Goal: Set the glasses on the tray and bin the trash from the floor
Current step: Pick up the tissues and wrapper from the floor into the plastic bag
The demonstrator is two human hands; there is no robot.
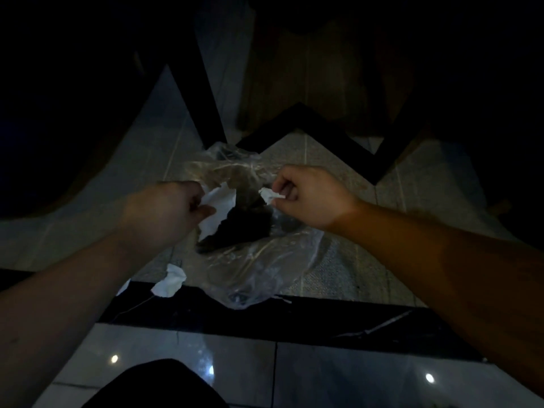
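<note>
My left hand (167, 213) pinches a white paper scrap (216, 212); my right hand (309, 195) pinches a smaller scrap (270, 195). The plastic bag (259, 260) mouth lies between them, at 3 o'clock from my left.

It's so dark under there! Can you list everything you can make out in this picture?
plastic bag: one, clear, lying on the floor between the hands, something dark inside
held paper pieces: two, white, a large one in the left hand, a small scrap in the right
loose paper scrap: one, white, on the floor near the bag
furniture legs: black, behind the bag
floor: pale glossy tiles with a dark band
left hand: closed on paper
right hand: pinching scrap
</note>
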